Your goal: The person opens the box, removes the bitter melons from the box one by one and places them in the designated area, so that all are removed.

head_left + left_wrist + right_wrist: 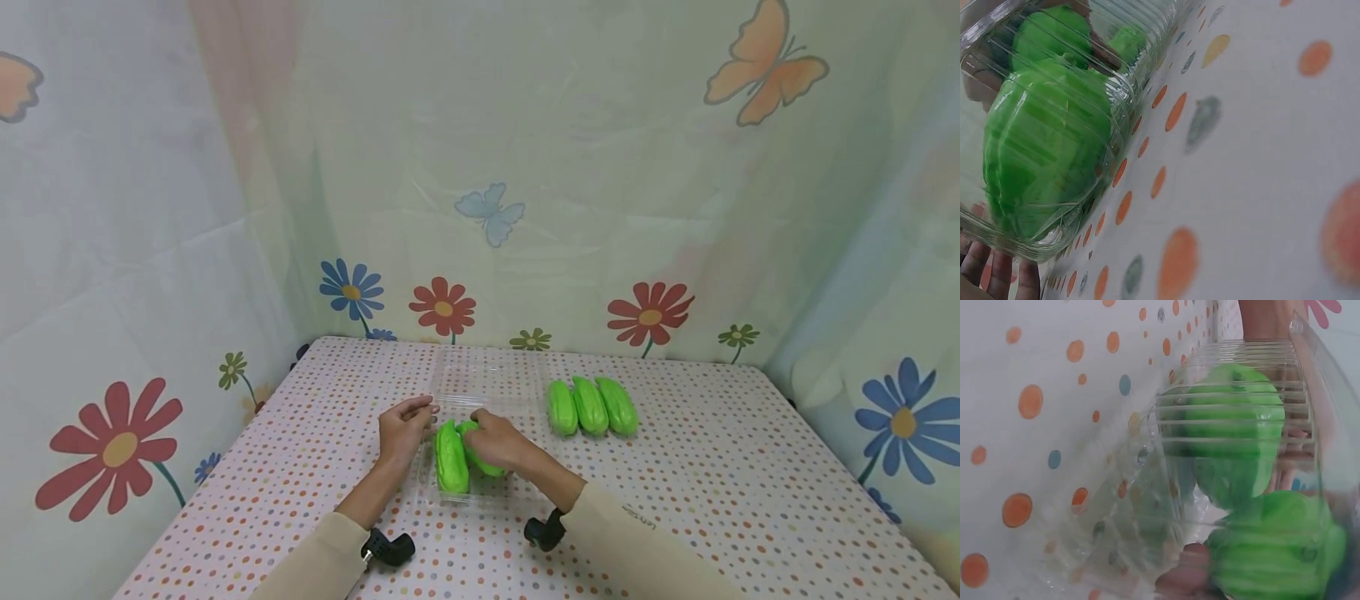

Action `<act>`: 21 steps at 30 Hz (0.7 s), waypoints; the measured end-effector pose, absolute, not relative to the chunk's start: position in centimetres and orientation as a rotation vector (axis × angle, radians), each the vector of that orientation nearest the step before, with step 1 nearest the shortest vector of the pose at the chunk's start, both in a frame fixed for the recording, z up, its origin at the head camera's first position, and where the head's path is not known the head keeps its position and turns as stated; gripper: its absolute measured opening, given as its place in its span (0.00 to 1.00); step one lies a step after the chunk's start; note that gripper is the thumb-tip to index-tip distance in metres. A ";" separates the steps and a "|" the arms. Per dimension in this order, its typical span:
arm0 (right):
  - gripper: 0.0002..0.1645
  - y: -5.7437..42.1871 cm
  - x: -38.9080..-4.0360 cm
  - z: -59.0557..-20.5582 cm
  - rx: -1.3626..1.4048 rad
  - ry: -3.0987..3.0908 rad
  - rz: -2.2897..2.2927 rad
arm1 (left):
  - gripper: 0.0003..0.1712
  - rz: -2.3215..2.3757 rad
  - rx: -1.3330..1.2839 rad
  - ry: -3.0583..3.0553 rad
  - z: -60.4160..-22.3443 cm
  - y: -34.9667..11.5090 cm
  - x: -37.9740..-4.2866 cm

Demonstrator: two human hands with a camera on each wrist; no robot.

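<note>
A clear plastic box (472, 498) with a ridged wall stands on the table, its lid (487, 375) folded back. Inside lies an elongated bright green vegetable (452, 458) with lengthwise ridges. My right hand (495, 439) reaches into the box and grips a second green vegetable (1272, 544) beside the first, hiding part of it. At the box's left edge is my left hand (403, 429), its fingers loosely extended. In the left wrist view those fingers (1000, 275) show at the box's end; whether they touch it is hard to tell.
Three more green vegetables (591, 407) lie side by side on the table, right of the lid. A dotted cloth (690, 483) covers the table. Printed fabric walls (562, 125) stand behind it and at both sides.
</note>
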State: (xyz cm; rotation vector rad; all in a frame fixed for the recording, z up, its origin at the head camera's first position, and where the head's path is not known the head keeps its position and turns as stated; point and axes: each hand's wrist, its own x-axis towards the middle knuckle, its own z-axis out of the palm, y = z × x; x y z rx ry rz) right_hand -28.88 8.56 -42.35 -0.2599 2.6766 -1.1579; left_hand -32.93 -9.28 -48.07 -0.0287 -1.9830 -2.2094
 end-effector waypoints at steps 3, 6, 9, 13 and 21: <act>0.35 8.6 -28.9 -42.4 -0.249 2.682 -1.185 | 0.20 -2.208 -0.034 -1.981 -48.1 -9.3 -33.0; 0.33 8.7 -28.9 -42.5 -0.236 2.694 -1.205 | 0.20 -2.198 -0.036 -1.987 -48.2 -9.3 -33.0; 0.32 8.8 -28.9 -42.5 -0.232 2.709 -1.208 | 0.20 -2.193 -0.033 -1.997 -48.2 -9.3 -33.0; 0.31 8.9 -28.9 -42.5 -0.242 2.734 -1.208 | 0.20 -2.192 -0.018 -2.007 -48.2 -9.3 -32.9; 0.28 8.9 -29.3 -42.7 -0.229 2.866 -1.248 | 0.19 -2.184 -0.010 -2.010 -48.3 -9.3 -33.1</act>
